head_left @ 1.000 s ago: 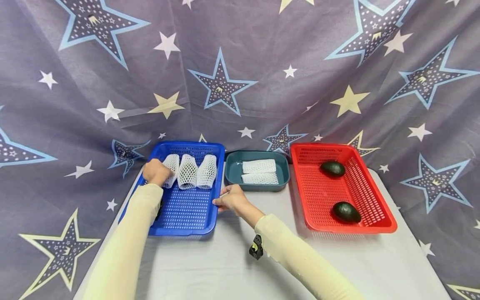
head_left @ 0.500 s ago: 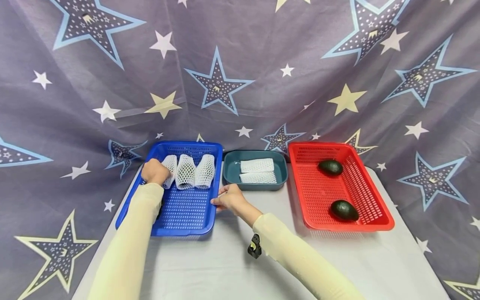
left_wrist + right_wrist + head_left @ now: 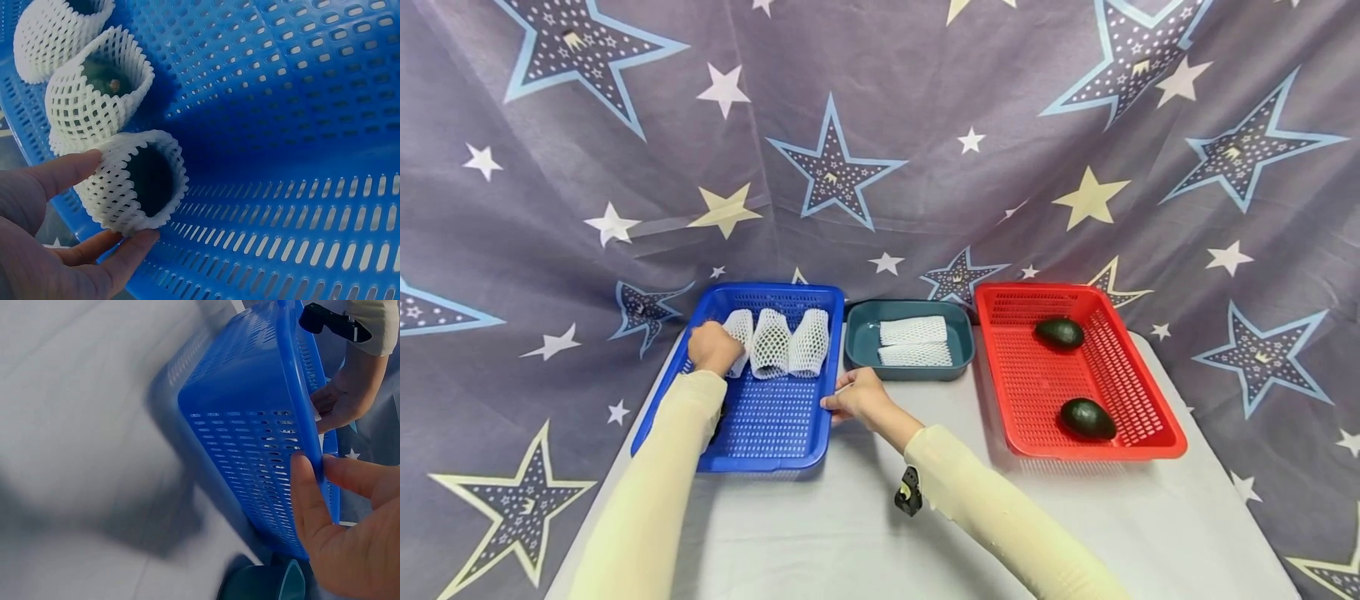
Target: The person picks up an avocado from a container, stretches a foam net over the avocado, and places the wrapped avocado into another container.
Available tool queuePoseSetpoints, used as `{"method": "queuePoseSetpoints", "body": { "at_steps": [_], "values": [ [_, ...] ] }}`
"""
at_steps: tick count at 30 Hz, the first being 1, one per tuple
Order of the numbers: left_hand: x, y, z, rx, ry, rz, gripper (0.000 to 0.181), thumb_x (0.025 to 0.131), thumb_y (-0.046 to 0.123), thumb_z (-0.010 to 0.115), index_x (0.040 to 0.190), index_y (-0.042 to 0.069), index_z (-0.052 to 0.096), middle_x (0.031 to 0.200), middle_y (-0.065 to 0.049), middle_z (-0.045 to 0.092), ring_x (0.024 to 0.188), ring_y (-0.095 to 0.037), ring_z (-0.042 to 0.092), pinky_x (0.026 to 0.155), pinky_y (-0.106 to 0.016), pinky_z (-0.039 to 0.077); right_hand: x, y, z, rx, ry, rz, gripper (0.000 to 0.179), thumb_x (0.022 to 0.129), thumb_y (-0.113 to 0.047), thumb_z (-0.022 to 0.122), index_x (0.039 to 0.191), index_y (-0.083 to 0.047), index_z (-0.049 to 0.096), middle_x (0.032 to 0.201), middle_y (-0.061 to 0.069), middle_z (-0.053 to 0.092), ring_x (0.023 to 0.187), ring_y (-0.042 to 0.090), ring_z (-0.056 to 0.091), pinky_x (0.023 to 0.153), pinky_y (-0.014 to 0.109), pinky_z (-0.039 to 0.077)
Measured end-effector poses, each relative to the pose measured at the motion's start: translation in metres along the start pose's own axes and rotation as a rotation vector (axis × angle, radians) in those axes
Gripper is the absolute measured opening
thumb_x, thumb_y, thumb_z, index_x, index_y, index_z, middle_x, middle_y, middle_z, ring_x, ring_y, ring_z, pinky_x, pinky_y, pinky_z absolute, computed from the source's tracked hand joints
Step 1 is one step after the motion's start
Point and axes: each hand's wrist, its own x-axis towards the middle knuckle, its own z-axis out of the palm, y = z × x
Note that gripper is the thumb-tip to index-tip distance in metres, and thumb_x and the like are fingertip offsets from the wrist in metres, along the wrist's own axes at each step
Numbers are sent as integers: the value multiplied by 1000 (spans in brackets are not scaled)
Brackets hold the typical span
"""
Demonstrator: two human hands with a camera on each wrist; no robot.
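Observation:
In the head view, my left hand point(image 3: 713, 346) is over the left side of a blue basket point(image 3: 760, 463). The left wrist view shows its thumb and fingers holding a white foam net sleeve point(image 3: 107, 190) with a dark avocado point(image 3: 150, 181) inside. Beside it in the basket lie two more sleeved avocados, a middle one point(image 3: 771, 346) and a right one point(image 3: 809, 343). My right hand point(image 3: 865, 396) pinches the basket's right rim point(image 3: 294, 381) between thumb and fingers. Part of the held sleeve is hidden behind my left hand in the head view.
Right of the blue basket stands a teal tray point(image 3: 910, 374) with two flat foam net sleeves point(image 3: 913, 342). Farther right is a red basket point(image 3: 1030, 392) holding two bare avocados, one at the back point(image 3: 1060, 333) and one nearer point(image 3: 1087, 419). A starred curtain point(image 3: 880, 167) hangs behind the table.
The head view has shifted slightly, so everything sits a little farther left in it. Both hands keep their holds on the sleeved avocado and the basket rim.

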Motion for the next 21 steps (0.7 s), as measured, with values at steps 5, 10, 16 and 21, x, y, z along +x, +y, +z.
{"method": "queuePoseSetpoints", "body": {
  "at_steps": [5, 10, 16, 21],
  "values": [
    [-6, 2, -2, -7, -40, 6, 60, 84, 18, 62, 127, -22, 55, 133, -44, 47, 120, -54, 56, 97, -58, 54, -2, 0, 1, -3, 7, -8, 28, 80, 17, 74, 102, 13, 57, 77, 7, 55, 52, 15, 61, 84, 46, 60],
    [-17, 26, -1, -26, -91, -96, 80, 91, 32, 58, 145, -22, 34, 149, -47, 33, 139, -56, 37, 112, -59, 40, -3, -2, 1, -61, 34, -31, 27, 79, 15, 76, 99, 12, 59, 79, 12, 61, 60, 26, 70, 78, 44, 62],
    [-47, 70, 8, -200, 5, -80, 105, 93, 38, 65, 157, -12, 0, 162, -41, 4, 152, -53, 15, 123, -60, 23, 1, -5, -14, -393, 85, -193, 45, 79, -9, 87, 118, 3, 68, 93, 16, 73, 81, 24, 72, 77, 33, 61],
    [-85, 105, 16, -354, -1, 126, 105, 93, 34, 66, 160, -5, -5, 165, -36, -1, 154, -49, 8, 126, -59, 18, 0, -25, -54, -497, 65, -413, 48, 86, -15, 81, 129, 0, 65, 115, 23, 72, 105, 33, 69, 92, 39, 58]
  ]
}}
